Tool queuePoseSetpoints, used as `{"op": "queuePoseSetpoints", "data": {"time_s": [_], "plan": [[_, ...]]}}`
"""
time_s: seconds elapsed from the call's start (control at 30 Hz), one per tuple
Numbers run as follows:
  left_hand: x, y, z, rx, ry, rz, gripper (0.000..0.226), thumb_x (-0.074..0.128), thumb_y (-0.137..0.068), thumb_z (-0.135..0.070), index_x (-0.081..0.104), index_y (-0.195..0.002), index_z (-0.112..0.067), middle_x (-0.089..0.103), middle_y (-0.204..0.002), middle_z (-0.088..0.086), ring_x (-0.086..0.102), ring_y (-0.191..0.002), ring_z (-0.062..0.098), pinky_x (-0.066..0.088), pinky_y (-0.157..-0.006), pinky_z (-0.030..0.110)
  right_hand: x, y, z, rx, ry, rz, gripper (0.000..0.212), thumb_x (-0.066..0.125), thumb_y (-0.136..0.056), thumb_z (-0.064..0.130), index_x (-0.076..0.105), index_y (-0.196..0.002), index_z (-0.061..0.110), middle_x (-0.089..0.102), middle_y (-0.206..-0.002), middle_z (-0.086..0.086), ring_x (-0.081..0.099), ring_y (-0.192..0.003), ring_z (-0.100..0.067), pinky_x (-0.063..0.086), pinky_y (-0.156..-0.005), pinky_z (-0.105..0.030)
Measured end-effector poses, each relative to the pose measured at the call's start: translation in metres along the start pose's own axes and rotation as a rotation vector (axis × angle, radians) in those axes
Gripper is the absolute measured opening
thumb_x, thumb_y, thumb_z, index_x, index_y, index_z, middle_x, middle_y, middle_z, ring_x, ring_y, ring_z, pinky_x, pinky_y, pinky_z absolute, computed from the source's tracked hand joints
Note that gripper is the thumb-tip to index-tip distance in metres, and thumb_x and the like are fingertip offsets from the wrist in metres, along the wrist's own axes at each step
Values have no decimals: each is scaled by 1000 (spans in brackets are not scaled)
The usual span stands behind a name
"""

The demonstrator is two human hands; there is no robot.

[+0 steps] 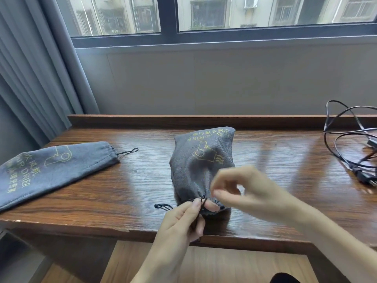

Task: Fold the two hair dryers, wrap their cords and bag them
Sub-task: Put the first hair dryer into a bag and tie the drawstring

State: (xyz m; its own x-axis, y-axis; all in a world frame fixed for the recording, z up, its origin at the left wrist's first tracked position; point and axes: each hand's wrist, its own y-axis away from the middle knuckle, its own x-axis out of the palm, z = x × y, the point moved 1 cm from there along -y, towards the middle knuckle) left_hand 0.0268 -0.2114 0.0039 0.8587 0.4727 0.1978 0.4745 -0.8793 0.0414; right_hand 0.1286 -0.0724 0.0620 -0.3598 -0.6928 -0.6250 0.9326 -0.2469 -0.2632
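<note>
Bulging grey bag [201, 166], contents hidden, drawstring [203, 201] pinched by left hand [181, 219]; right hand [242, 190] loosely curled, empty.

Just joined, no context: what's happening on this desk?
A person is closing a full grey drawstring bag at the middle of the wooden desk. The left hand pinches the black drawstring at the bag's mouth; the right hand is blurred just above it. A second grey bag lies flat at left. A loose black cord sits at right.

Two grey drawstring bags [202, 160] [55, 166], one loose black cord [350, 144].
</note>
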Motion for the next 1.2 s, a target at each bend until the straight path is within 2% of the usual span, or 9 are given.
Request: {"op": "queuePoseSetpoints", "data": {"time_s": [0.07,0.23,0.43,0.53,0.67,0.8,0.9,1.07,1.2], "plan": [[0,2,3,-15,-33,8,35,51,-80,-44,76,-79,-20,44,-55,3,35,-53,10,33,-51,13,4,17,-9,98,-20,49,16,58,-84,19,72,-77,21,54,-63,-10,39,-56,-8,35,-56,-38],[5,13,10,36,-191,-40,32,51,-79,-44,76,-74,-25,41,-58,-4,39,-50,8,33,-50,16,13,27,-16,113,-14,89,25,60,-87,8,76,-89,27,47,-66,11,41,-59,-3,32,-58,-17],[7,18,15,90,-243,-86,40,54,-66,-61,76,-68,-28,51,-73,-4,48,-54,3,42,-55,17,22,19,-9,53,48,292,21,51,-96,11,63,-80,19,48,-69,-8,40,-67,-3,30,-63,-13],[7,18,15,48,-208,-72,33,57,-72,-53,77,-67,-27,57,-72,-5,50,-57,2,42,-58,18,23,15,-9,93,-120,340,24,47,-100,12,68,-105,21,53,-73,15,45,-71,4,35,-70,-12],[5,14,18,-109,81,-78,35,65,-66,-43,77,-70,-11,60,-64,-1,47,-51,12,33,-52,23,26,13,-18,152,-237,312,36,44,-102,16,59,-130,33,54,-78,13,48,-83,-8,40,-83,-26],[8,9,15,-203,319,-95,24,57,-69,-15,74,-56,-4,69,-66,6,52,-46,9,32,-38,21,25,9,-16,179,-254,331,34,47,-100,11,63,-127,24,64,-82,17,56,-90,1,42,-89,-19],[6,9,12,-255,291,-65,32,56,-79,-9,73,-51,-8,67,-61,5,52,-47,7,34,-41,17,21,1,-9,177,-211,410,27,51,-98,7,69,-117,14,63,-77,12,57,-84,3,40,-83,-15],[-1,11,8,-328,124,78,18,56,-62,-24,70,-57,-14,57,-65,1,44,-53,5,31,-56,20,19,-11,-8,77,71,434,21,62,-89,12,74,-104,20,57,-64,26,50,-68,1,34,-65,-10],[-3,8,10,-349,52,112,26,63,-45,-36,71,-57,-15,57,-64,0,44,-54,6,30,-59,24,17,-14,-10,-95,272,392,11,71,-85,27,76,-93,25,41,-59,13,41,-67,-3,31,-62,-16]]}}
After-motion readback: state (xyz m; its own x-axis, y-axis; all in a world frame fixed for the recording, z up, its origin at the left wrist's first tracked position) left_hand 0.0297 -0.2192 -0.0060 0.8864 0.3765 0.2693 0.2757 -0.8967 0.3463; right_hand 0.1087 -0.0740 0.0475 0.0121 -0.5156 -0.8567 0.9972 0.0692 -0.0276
